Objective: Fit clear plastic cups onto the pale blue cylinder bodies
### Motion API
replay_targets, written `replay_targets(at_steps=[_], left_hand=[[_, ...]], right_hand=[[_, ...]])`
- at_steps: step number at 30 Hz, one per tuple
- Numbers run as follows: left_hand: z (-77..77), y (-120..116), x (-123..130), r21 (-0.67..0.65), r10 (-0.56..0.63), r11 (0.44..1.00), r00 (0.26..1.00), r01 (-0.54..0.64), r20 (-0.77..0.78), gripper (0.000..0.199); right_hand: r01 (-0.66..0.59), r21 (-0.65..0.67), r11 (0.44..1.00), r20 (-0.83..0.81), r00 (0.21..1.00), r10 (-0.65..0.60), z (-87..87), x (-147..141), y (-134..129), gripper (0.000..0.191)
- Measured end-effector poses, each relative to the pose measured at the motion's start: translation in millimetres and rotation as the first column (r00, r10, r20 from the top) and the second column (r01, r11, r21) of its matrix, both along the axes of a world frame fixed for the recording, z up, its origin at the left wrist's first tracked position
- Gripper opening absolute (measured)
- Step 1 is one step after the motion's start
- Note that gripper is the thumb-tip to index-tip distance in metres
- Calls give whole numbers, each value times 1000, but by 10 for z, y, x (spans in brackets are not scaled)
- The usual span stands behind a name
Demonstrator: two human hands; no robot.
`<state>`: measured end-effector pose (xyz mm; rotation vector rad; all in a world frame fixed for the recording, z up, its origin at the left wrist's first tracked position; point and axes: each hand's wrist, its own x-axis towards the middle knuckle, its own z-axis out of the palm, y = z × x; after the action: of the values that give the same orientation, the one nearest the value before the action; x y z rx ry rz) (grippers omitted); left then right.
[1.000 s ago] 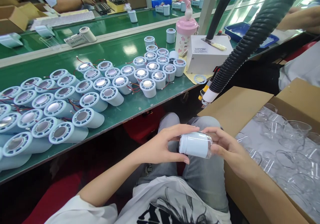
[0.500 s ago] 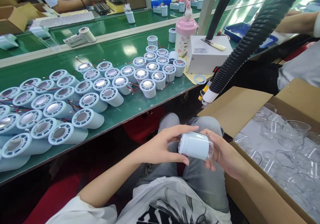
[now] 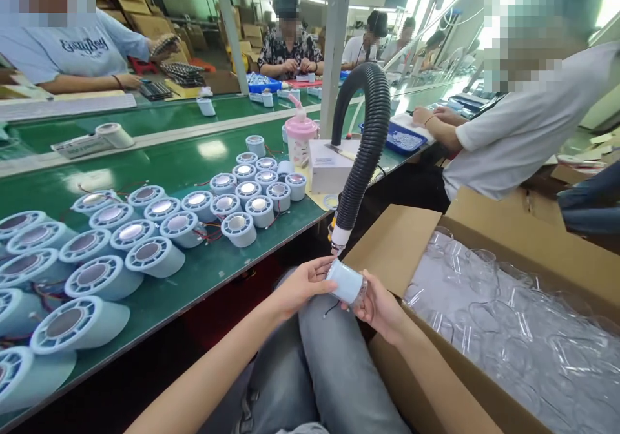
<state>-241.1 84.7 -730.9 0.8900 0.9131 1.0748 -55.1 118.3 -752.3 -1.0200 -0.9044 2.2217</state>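
Observation:
A light-blue cylindrical housing [image 3: 346,281] lies tilted between my two hands over my lap. My left hand [image 3: 304,285] is closed round its upper left end, thumb across the front. On the lower right end sits a clear plastic cover [image 3: 362,292], gripped by the fingers of my right hand [image 3: 382,308]. A short dark wire hangs below the housing. Just above my left fingertips is the white-collared tip [image 3: 340,238] of a black ribbed hose [image 3: 365,156], close to the housing's upper end; whether they touch I cannot tell.
Many similar housings [image 3: 155,254] with red wires stand on the green bench [image 3: 213,279]. A white box [image 3: 329,166] and pink-lidded bottle [image 3: 301,137] are beyond. To my right, a cardboard box [image 3: 394,247] holds clear plastic covers [image 3: 484,311]. Co-workers sit across and at right.
My view has lifted and turned right. Both hands have carried the housing up to the hose tip, and its upper end now tilts toward that tip.

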Motion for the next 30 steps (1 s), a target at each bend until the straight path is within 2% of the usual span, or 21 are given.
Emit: replay_targets(at_steps=[3, 6, 14, 19, 22, 26, 30], left_hand=[[-51, 3, -69, 10, 15, 1000, 999, -15, -38, 74], [-67, 3, -150, 29, 35, 999, 997, -33, -74, 70], [-26, 75, -228, 75, 32, 997, 989, -21, -146, 62], [42, -114, -207, 87, -26, 995, 986, 41, -165, 65], [119, -359, -166, 190, -88, 973, 973, 129, -211, 67], [236, -649, -84, 343, -74, 919, 939, 195, -335, 70], [352, -821, -14, 380, -23, 903, 906, 201, -422, 64]], right_hand=[[9, -6, 1000, -50, 999, -9, -181, -117, 54, 40], [24, -10, 1000, -89, 996, -25, -277, -226, 88, 33], [46, -9, 999, -98, 994, -46, -265, -336, 133, 31], [-63, -25, 998, -31, 998, 63, -86, -189, -19, 49], [-170, -86, 982, 29, 984, 173, 135, -14, -209, 55], [-311, -184, 932, 94, 939, 332, 444, 169, -418, 63], [-439, -251, 863, 65, 882, 467, 559, 233, -515, 74]])
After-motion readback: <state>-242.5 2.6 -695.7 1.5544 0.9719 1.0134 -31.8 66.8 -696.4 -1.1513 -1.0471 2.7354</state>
